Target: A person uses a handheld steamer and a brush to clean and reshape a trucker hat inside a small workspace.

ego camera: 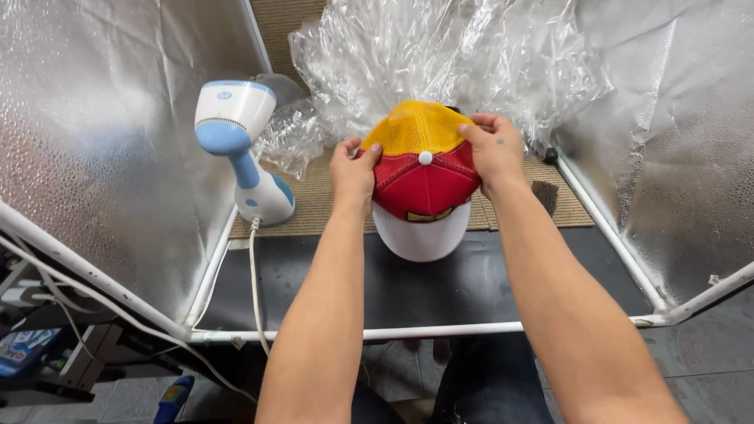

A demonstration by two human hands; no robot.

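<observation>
Both hands hold a cap [422, 169] over the middle of a black table top [314, 290], near where a strip of tan woven matting [314, 192] begins along the far edge. The cap has a red front panel, a yellow mesh back, a white button at the crown and a white brim that points toward the person. The left hand [353, 171] is closed on the cap's left side, fingers curled over the seam between red and yellow, thumb pressed to the red panel. The right hand [495, 149] grips the right side higher up, its fingertips pinching the yellow mesh at the rim while the palm lies against the red cloth. Whether the cap rests on a form or hangs free in the hands cannot be told, since the brim hides what is beneath. Behind the cap, crumpled clear plastic film [440, 55] piles up at the far edge. Near the left far corner a white and blue handheld steamer [239, 149] stands upright on the matting, its white cord [254, 275] running across the black top and over the near edge. Silver reflective panels [102, 133] wall in both sides, held in a white tube frame [440, 331].
</observation>
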